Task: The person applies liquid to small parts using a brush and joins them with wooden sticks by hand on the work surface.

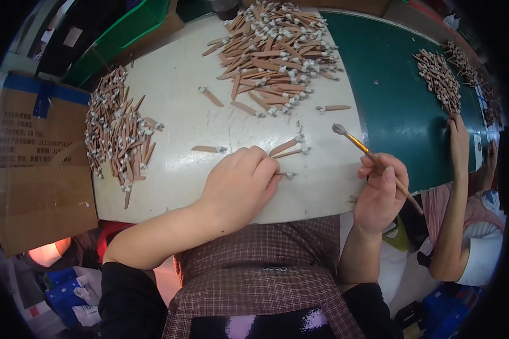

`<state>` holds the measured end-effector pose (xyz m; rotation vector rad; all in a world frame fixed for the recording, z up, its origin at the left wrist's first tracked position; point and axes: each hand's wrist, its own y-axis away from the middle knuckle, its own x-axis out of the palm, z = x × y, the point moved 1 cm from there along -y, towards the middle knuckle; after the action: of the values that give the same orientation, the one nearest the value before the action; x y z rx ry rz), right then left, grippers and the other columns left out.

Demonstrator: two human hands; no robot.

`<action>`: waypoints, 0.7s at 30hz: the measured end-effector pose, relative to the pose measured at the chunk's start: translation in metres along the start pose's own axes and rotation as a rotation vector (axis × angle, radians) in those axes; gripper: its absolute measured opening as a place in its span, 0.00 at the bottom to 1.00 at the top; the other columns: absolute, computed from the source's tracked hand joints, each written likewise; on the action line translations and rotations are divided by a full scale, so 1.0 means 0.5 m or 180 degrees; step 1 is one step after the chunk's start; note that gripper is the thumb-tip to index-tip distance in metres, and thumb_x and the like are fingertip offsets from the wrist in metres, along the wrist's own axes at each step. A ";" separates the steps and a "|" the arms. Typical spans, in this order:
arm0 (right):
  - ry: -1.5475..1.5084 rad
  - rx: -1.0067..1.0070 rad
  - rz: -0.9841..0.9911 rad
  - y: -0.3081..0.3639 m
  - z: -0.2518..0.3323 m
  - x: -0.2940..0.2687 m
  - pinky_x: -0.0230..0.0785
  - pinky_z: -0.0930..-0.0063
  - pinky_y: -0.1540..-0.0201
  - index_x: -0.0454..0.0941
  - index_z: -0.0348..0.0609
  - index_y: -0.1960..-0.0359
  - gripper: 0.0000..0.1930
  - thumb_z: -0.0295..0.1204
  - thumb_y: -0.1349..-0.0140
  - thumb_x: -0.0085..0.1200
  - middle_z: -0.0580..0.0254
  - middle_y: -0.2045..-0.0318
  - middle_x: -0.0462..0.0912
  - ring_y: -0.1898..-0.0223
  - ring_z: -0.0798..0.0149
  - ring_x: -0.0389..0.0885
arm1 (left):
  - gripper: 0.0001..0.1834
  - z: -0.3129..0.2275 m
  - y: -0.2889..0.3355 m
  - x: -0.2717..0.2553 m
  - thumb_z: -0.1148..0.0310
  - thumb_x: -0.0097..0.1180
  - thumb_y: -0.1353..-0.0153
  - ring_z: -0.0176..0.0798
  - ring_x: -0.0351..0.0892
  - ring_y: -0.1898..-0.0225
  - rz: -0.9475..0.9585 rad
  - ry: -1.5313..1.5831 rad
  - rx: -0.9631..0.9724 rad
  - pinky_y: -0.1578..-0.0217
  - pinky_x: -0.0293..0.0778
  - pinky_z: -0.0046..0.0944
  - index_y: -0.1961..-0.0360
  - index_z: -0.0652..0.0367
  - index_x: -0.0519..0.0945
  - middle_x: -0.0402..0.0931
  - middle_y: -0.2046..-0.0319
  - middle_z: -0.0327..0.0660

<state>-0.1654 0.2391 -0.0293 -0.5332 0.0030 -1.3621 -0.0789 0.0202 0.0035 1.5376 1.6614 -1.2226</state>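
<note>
My right hand is closed around the handle of a paintbrush. The brush tilts up to the left, its grey bristles over the white tabletop. My left hand is closed low over the table, its fingertips on a small stick with a grey-white knob; most of that stick is hidden by the fingers. Just beyond these fingertips lie two brown flat sticks with whitish knobs. Another loose brown stick lies beyond the back of my left hand.
A large heap of brown sticks covers the far middle, and a smaller pile the left side. A cardboard box borders the left edge. On the green surface, a co-worker's hand touches another pile.
</note>
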 end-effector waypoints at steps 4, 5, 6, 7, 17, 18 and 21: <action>0.0512 -0.0085 -0.0494 0.006 -0.001 0.019 0.72 0.72 0.61 0.72 0.31 0.55 0.12 0.28 0.33 0.41 0.44 0.59 0.78 0.64 0.62 0.78 | 0.13 0.007 -0.038 0.008 0.70 0.65 0.53 0.44 0.76 0.67 0.0078 -0.0317 0.0274 0.68 0.71 0.41 0.66 0.57 0.77 0.73 0.70 0.41; 0.0388 -0.0167 -0.0462 0.009 -0.001 0.016 0.71 0.72 0.60 0.72 0.32 0.54 0.13 0.28 0.33 0.40 0.44 0.58 0.77 0.63 0.62 0.77 | 0.13 0.007 -0.046 0.004 0.70 0.66 0.53 0.44 0.76 0.67 -0.0052 -0.0400 0.0363 0.69 0.71 0.40 0.66 0.57 0.76 0.73 0.70 0.41; 0.0238 -0.0254 -0.0425 0.009 -0.006 0.015 0.71 0.71 0.60 0.71 0.32 0.54 0.13 0.28 0.32 0.39 0.43 0.57 0.76 0.62 0.61 0.77 | 0.13 0.006 -0.046 -0.002 0.70 0.66 0.53 0.44 0.76 0.67 -0.0033 -0.0424 0.0347 0.69 0.71 0.40 0.66 0.57 0.76 0.73 0.70 0.41; 0.0233 -0.0321 -0.0401 0.009 -0.006 0.011 0.71 0.70 0.59 0.71 0.33 0.54 0.13 0.29 0.33 0.39 0.44 0.58 0.75 0.62 0.60 0.76 | 0.12 -0.002 -0.035 -0.013 0.69 0.66 0.53 0.42 0.76 0.69 -0.0001 -0.0385 0.0491 0.70 0.70 0.39 0.68 0.56 0.77 0.74 0.70 0.40; 0.0502 -0.0362 -0.0200 0.018 0.002 -0.028 0.67 0.66 0.55 0.68 0.37 0.49 0.15 0.30 0.32 0.33 0.46 0.53 0.71 0.58 0.58 0.73 | 0.11 0.028 0.085 -0.052 0.70 0.68 0.54 0.39 0.76 0.72 -0.0134 0.0114 0.0511 0.72 0.70 0.36 0.68 0.56 0.81 0.77 0.69 0.38; 0.0472 -0.0374 -0.0173 0.017 -0.005 -0.026 0.67 0.66 0.55 0.68 0.37 0.49 0.15 0.30 0.32 0.33 0.46 0.53 0.71 0.58 0.58 0.73 | 0.11 0.039 0.081 -0.048 0.70 0.68 0.53 0.39 0.76 0.72 -0.0310 0.0037 0.0377 0.72 0.70 0.36 0.68 0.56 0.82 0.78 0.68 0.39; 0.0516 -0.0267 -0.0134 0.012 -0.017 -0.020 0.67 0.67 0.53 0.67 0.35 0.50 0.16 0.30 0.31 0.32 0.46 0.53 0.71 0.57 0.59 0.74 | 0.10 0.099 0.069 -0.079 0.69 0.67 0.51 0.42 0.76 0.70 -0.0409 -0.0535 -0.0102 0.68 0.72 0.38 0.67 0.54 0.81 0.75 0.70 0.39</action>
<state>-0.1645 0.2459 -0.0421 -0.4937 0.1827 -1.4480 -0.0467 -0.0442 0.0087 1.2880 1.6814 -1.3457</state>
